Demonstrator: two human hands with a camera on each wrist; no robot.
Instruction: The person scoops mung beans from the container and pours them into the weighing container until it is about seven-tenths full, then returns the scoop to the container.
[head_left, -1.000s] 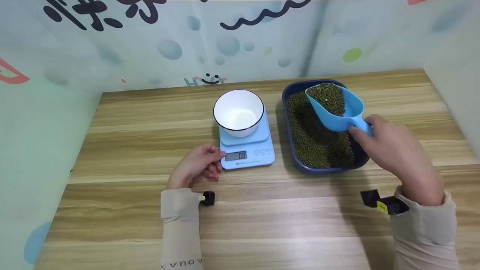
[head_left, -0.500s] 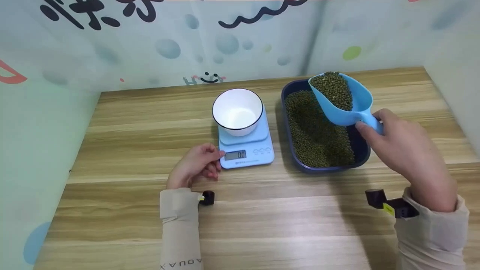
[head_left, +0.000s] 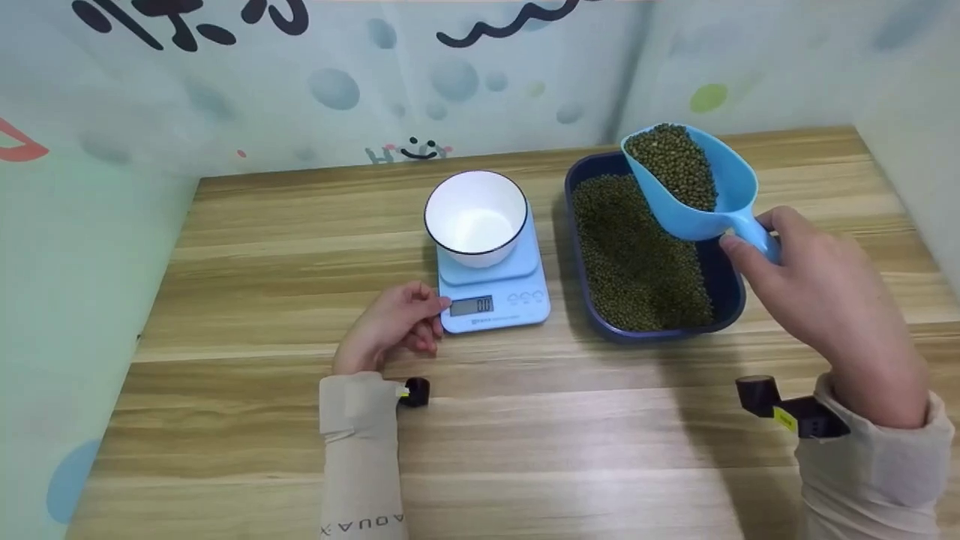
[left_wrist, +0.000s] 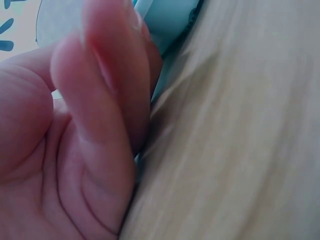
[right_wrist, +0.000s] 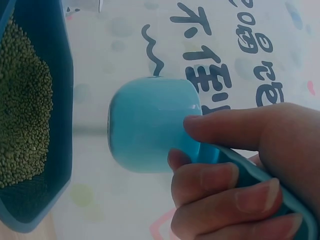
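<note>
My right hand (head_left: 832,292) grips the handle of a light-blue scoop (head_left: 739,180), heaped with small green beans (head_left: 675,165). The scoop hangs over the far right part of a dark-blue tub (head_left: 726,296) of the same beans; from the right wrist view its underside is visible, apart from the tub. On a light-blue kitchen scale (head_left: 529,262) stands a white bowl (head_left: 476,217) with a dark rim and no beans inside. The display reads 0.0. My left hand (head_left: 394,322) holds the scale's near left edge, thumb by the display, fingers curled beside it.
The wooden table (head_left: 247,300) reaches back to a printed curtain (head_left: 517,90) with bubbles and lettering. A pale wall (head_left: 911,165) stands at the right. Each sleeve cuff carries a small black camera (head_left: 791,412).
My right hand has lifted the loaded scoop out of the tub, moving away and to the right. The left hand, scale and bowl stay as they were; the view has tilted slightly.
</note>
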